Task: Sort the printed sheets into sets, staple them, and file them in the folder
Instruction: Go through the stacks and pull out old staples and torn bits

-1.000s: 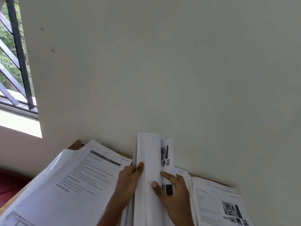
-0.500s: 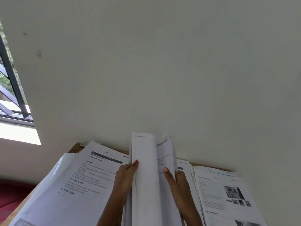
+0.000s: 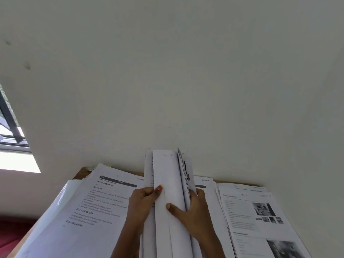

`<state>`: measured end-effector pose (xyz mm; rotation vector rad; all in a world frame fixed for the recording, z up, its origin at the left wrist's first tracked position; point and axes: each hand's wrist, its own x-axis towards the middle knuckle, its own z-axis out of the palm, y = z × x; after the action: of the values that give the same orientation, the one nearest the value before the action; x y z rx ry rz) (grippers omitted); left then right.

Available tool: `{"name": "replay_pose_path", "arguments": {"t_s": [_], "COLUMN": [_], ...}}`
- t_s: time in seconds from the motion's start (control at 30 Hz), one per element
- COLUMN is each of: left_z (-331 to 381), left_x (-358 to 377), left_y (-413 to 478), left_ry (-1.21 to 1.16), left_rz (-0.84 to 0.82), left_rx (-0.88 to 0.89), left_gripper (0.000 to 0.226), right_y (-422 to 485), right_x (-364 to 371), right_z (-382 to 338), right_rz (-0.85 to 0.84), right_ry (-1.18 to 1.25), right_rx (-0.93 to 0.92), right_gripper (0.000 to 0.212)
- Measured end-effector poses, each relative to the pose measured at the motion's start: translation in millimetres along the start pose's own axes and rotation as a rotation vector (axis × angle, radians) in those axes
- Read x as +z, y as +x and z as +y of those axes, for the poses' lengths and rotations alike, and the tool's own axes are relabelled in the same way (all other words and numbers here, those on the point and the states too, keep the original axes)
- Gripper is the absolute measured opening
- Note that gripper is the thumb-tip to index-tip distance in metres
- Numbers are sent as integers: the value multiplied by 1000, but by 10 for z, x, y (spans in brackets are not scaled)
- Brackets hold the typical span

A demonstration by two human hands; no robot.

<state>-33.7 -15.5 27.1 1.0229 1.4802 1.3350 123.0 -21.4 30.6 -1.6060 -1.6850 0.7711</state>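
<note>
I was at the sorting step: left hand (image 3: 143, 201) and right hand (image 3: 194, 211) both gripped the upright sheets (image 3: 168, 174). Next, I judged, one set needed separating.

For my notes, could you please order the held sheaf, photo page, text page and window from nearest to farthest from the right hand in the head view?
1. Held sheaf: in the right hand's grip.
2. Photo page: just right of it.
3. Text page: left, past the left hand.
4. Window: far left.

A pale wall (image 3: 186, 71) rises behind the wooden table (image 3: 81, 173), window (image 3: 8, 118) at left.
</note>
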Motion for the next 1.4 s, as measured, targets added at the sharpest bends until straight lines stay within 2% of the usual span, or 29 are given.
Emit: {"name": "replay_pose_path", "arguments": {"t_s": [0.2, 0.3, 0.33, 0.4, 0.43, 0.5, 0.53, 0.63, 0.67, 0.77, 0.8, 0.97, 1.13, 1.2, 1.3, 1.37, 1.4], "left_z": [-24, -2, 20, 34, 28, 45, 38, -36, -40, -85, -104, -278, -347, -351, -386, -486, -552], "left_x": [-6, 6, 7, -7, -2, 36, 54, 45, 12, -172, -227, -346, -266, -257, -225, -216, -214], "left_y": [-3, -36, -55, -75, -81, -110, -106, -58, -52, -32, -46, -99, -133, -133, -130, -70, -36], "left_ry": [25, 31, 27, 37, 50, 85, 114, 133, 98, -174, -268, -619, -773, -816, -880, -939, -993], "left_rz": [-11, -33, -41, -64, -67, -49, -23, 23, 11, -102, -129, -223, -265, -268, -262, -257, -320], "left_rx": [21, 16, 17, 34, 42, 46, 54, 37, 0, -141, -173, -239, -195, -171, -146, -168, -154], "left_gripper": [24, 14, 18, 45, 48, 22, 11, 9, 9, 33, 31, 27, 32, 32, 34, 47, 54], "right_y": [4, 12, 10, 10, 8, -8, -19, -10, -2, 42, 50, 78, 92, 83, 76, 87, 92], "right_x": [-36, -32, -36, -36, -27, 24, 53, 90, 73, -72, -148, -466, -513, -532, -590, -612, -610], "right_z": [-11, 16, 17, 18, 9, -23, -44, -48, -35, 56, 90, 147, 191, 199, 173, 142, 130], "right_rz": [7, 30, 32, 35, 38, 58, 64, 59, 68, 103, 87, -190, -174, -165, -202, -222, -230], "right_ry": [122, 128, 137, 142, 120, 58, 28, -30, -30, 84, 149, 663, 774, 889, 1020, 1060, 1079], "right_rx": [-40, -47, -44, -47, -49, -62, -73, -62, -57, -1, 58, 328, 303, 309, 326, 306, 296], "right_gripper": [118, 102, 97, 92, 85, 65, 63, 61, 53, 36, 35, 33, 27, 22, 32, 37, 38]}}
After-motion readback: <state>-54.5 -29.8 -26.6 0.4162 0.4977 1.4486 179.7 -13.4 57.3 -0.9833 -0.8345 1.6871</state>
